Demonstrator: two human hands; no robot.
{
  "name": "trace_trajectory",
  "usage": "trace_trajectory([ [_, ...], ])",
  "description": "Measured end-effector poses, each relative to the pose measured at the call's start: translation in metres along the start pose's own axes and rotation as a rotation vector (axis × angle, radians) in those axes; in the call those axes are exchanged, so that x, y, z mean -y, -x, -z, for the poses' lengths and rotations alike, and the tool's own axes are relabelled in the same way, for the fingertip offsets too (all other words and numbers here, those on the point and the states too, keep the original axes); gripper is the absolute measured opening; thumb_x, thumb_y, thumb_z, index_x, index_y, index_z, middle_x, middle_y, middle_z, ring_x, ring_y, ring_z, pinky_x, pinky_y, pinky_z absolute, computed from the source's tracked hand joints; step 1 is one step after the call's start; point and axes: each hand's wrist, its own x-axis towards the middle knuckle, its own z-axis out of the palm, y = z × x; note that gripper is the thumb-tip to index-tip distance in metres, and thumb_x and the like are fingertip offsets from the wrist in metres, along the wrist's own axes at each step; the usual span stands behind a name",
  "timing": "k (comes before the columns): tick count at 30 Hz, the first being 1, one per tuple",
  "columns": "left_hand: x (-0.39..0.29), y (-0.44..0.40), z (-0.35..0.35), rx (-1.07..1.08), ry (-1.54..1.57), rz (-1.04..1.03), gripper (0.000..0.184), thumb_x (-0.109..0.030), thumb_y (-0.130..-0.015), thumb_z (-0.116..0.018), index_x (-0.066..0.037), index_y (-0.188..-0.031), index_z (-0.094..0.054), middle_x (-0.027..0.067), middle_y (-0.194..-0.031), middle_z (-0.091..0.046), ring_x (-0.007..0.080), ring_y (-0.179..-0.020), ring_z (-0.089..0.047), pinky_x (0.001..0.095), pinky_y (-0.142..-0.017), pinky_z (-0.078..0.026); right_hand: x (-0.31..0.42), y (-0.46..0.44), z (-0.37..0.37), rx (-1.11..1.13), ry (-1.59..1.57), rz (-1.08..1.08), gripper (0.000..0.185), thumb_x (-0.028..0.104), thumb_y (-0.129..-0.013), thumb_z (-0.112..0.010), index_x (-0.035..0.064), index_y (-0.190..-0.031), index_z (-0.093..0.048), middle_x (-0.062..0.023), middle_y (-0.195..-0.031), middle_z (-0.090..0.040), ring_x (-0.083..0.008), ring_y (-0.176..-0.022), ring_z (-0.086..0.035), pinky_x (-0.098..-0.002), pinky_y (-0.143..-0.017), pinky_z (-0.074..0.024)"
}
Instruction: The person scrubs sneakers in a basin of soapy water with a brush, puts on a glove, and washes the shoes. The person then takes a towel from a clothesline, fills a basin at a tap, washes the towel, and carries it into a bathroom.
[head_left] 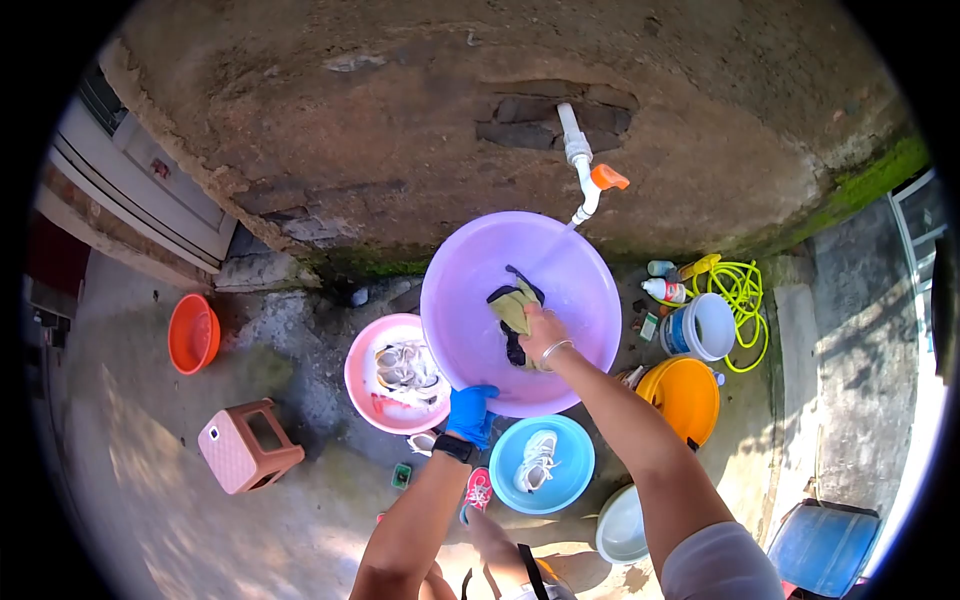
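Observation:
My right hand (pixel 543 337), with a bangle on its wrist, is closed on an olive-green and black cloth (pixel 513 308) inside a large purple basin (pixel 455 260). My left hand (pixel 471 415), in a blue glove, grips the basin's near rim. Above the far rim, a white tap (pixel 585 182) with an orange handle (pixel 609 178) runs a thin stream of water into the basin. The cloth partly hides my right fingertips. Whether the cloth is a garment or a rag, I cannot tell.
Left stand a pink basin (pixel 352 375) with sudsy shoes, a pink stool (pixel 232 452) and a red basin (pixel 194 335). A blue basin (pixel 507 490) holds a white shoe (pixel 538 462). Right are a white bucket (pixel 712 325), an orange bucket (pixel 690 395) and a yellow hose (pixel 745 300).

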Motion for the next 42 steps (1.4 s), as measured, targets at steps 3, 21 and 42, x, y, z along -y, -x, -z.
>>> trace_trajectory([
  [3,-0.008,0.02,-0.026,-0.011,0.053,0.046,0.02,0.006,-0.07,-0.052,-0.001,-0.089,-0.054,0.0092,-0.079,-0.056,0.0221,-0.071,-0.058,0.0322,-0.062,-0.051,-0.001,-0.012,-0.016,-0.141,-0.38,-0.085,0.048,0.035,-0.072,-0.066,-0.0003,-0.103,-0.056,-0.0172,-0.086,-0.062,-0.026,-0.082,-0.061,-0.0343,-0.076,-0.0459],
  [21,-0.001,-0.003,-0.011,0.046,0.086,0.006,0.016,0.008,-0.07,-0.053,0.004,-0.085,-0.054,0.014,-0.079,-0.056,0.0262,-0.07,-0.057,0.0358,-0.059,-0.05,-0.025,-0.053,0.218,-0.77,0.363,0.201,0.042,0.035,-0.088,-0.045,-0.001,-0.11,-0.05,-0.0207,-0.106,-0.055,-0.0344,-0.102,-0.051,-0.0425,-0.081,-0.0431],
  [42,0.024,-0.052,0.046,-0.078,-0.086,-0.027,0.014,0.005,-0.067,-0.055,-0.001,-0.079,-0.052,0.009,-0.063,-0.053,0.0206,-0.04,-0.048,0.0303,-0.033,-0.041,-0.046,-0.104,0.181,-0.842,-0.117,0.027,0.038,0.032,-0.077,-0.057,-0.0054,-0.085,-0.051,-0.0275,-0.087,-0.056,-0.0426,-0.09,-0.051,-0.046,-0.078,-0.0404],
])
